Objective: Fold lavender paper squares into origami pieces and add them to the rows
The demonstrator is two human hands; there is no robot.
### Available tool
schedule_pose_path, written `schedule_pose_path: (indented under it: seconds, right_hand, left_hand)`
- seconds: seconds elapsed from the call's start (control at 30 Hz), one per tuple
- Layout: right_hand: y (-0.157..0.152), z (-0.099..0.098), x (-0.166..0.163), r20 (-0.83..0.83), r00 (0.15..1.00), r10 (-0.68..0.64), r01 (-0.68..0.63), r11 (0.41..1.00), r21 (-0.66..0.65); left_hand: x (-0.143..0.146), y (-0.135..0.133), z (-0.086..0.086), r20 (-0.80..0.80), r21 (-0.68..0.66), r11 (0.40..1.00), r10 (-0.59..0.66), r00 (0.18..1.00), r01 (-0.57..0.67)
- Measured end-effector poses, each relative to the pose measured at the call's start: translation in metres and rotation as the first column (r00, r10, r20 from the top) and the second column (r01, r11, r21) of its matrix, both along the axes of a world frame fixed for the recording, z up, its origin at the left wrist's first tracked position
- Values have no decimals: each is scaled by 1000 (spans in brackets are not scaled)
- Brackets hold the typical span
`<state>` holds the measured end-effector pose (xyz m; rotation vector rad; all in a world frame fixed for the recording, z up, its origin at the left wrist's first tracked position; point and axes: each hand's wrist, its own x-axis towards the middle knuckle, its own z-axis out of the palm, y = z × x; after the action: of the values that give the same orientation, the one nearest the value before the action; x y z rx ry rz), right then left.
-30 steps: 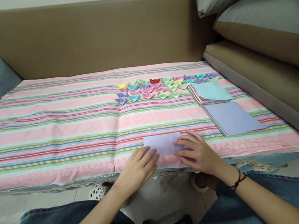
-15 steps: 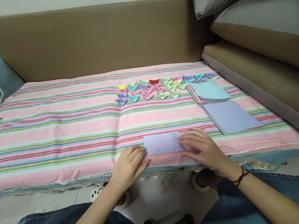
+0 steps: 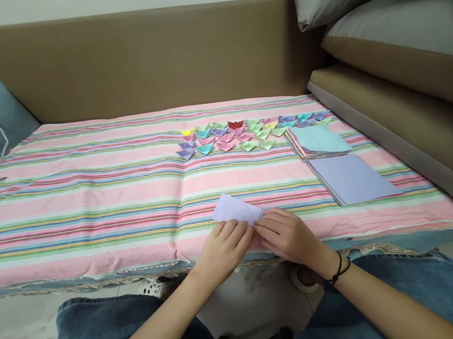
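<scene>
A folded lavender sheet of paper [image 3: 236,209] lies tilted on the striped cloth near its front edge. My left hand [image 3: 226,249] is closed at the paper's near edge, fingers together and pressed on it. With bent fingers, my right hand [image 3: 286,236] pinches the right-hand corner, which is partly hidden under the fingertips. Both hands' fingertips almost meet. Farther back stand several small folded paper boats [image 3: 226,137] in rows, in pink, green, blue, purple, yellow and red.
To the right lie a stack of paper with a light blue top sheet [image 3: 322,139] and one with a lavender top sheet [image 3: 353,177]. Brown and grey cushions [image 3: 401,109] are piled along the right side. A brown backboard [image 3: 147,61] stands behind the striped cloth [image 3: 89,197].
The lavender paper has turned from straight to slanted, its right end now toward me. My hands have come together at its near right corner, and my left hand has moved right.
</scene>
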<state>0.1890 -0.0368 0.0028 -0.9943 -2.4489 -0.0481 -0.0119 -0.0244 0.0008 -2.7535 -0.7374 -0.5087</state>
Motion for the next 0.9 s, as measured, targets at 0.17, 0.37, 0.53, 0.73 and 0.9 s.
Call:
schedule_pose_path:
  seconds: [0.17, 0.37, 0.53, 0.73, 0.9]
  right_hand:
    - [-1, -1, -4, -25, 1000, -3, 3, 1000, -1]
    - [8, -7, 24, -169, 983, -65, 52, 995, -82]
    - [7, -8, 32, -225, 968, -113, 72, 981, -181]
    - [12, -14, 25, -318, 924, -210, 134, 960, -246]
    - [18, -16, 16, -412, 843, -347, 219, 920, -326]
  left_hand:
    - [-5, 8, -3, 41, -96, 995, 34, 999, -30]
    - [-11, 8, -6, 127, -144, 990, 27, 992, -9]
    - [-8, 5, -4, 212, -310, 949, 126, 969, -55]
    - [-2, 8, -4, 329, -517, 846, 337, 882, -130]
    - [3, 13, -3, 292, -601, 766, 477, 829, -228]
